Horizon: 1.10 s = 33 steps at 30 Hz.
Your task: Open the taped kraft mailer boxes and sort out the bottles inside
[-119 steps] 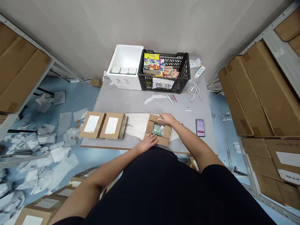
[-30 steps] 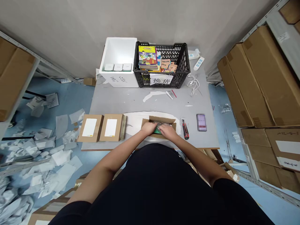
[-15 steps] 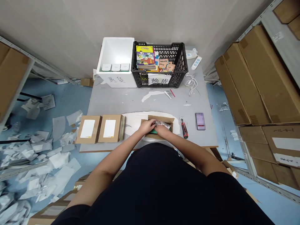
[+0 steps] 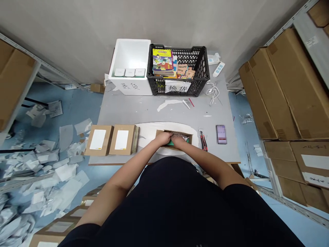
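Observation:
An open cardboard box [image 4: 190, 137] stands near the table's front edge, with something green and some clear plastic wrap [image 4: 178, 134] inside. My left hand [image 4: 163, 138] reaches over the box's left side, its fingers curled at the wrap; what they hold is too small to make out. My right hand [image 4: 178, 141] is down inside the box beside it, its fingertips hidden among the contents. Right of the box lies a red and black cutter [image 4: 203, 140].
Two labelled cardboard boxes [image 4: 121, 140] stand at the table's left front. A white foam box [image 4: 131, 85] and a black crate [image 4: 180, 90] with books are at the back. A phone [image 4: 221, 134] lies at the right. Shelves with cartons flank the table.
My right hand has moved down deeper into the box, and the plastic wrap sits lower in it. My left hand stays at the box's left side. The view has shifted slightly.

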Each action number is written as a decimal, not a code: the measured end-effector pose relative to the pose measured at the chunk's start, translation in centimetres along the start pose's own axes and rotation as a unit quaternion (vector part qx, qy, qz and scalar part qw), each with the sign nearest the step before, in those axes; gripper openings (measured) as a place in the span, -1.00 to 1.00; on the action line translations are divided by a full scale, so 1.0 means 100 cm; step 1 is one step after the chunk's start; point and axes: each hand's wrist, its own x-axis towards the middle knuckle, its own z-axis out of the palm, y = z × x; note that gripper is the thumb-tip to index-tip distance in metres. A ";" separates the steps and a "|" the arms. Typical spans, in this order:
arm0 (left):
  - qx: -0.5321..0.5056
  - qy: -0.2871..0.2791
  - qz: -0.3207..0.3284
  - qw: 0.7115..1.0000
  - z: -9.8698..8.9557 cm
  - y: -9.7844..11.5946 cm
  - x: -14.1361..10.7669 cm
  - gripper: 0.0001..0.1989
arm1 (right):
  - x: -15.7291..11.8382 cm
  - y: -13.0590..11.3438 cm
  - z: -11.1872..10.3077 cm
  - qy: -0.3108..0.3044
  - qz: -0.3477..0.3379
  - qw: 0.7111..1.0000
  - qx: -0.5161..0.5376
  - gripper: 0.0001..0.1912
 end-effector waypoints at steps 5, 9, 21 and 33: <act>-0.001 -0.032 -0.002 0.999 -0.003 0.005 0.003 -0.62 | -0.019 0.011 0.002 0.006 -0.016 1.000 0.016 -0.35; 0.002 -0.042 0.009 0.999 -0.002 0.010 0.003 -0.59 | -0.025 0.014 0.001 0.021 -0.017 0.999 0.039 -0.46; 0.035 -0.005 0.089 0.995 0.005 0.008 -0.005 -0.28 | -0.031 0.021 0.006 0.044 -0.034 0.998 0.037 -0.36; 0.038 0.001 0.141 0.989 -0.003 -0.002 -0.010 -0.16 | -0.034 0.026 -0.002 0.027 -0.051 0.995 0.087 -0.19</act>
